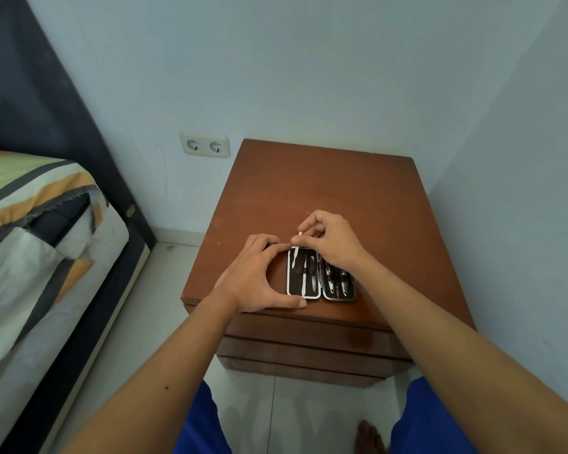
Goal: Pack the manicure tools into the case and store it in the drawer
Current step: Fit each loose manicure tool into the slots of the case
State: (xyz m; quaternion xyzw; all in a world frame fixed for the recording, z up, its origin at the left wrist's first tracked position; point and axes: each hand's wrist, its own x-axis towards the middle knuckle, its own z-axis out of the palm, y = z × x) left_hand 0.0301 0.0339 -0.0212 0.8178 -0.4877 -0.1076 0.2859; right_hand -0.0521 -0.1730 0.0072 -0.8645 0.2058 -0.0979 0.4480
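An open manicure case (320,277) lies flat near the front edge of the brown nightstand (325,191). Its dark left half (304,276) holds slim metal tools, and its right half (340,281) holds clippers. My left hand (259,273) rests against the case's left side, with the thumb at its front corner and the fingertips at its far corner. My right hand (328,240) hovers over the case's far edge and pinches a thin metal tool (299,231), whose fine tip pokes out behind the fingers.
Closed drawer fronts (309,348) run below the nightstand top. A bed with a striped cover (30,240) stands at the left, and a double wall socket (204,146) sits behind. The wall is close on the right. My blue-clad knees and a bare foot are below.
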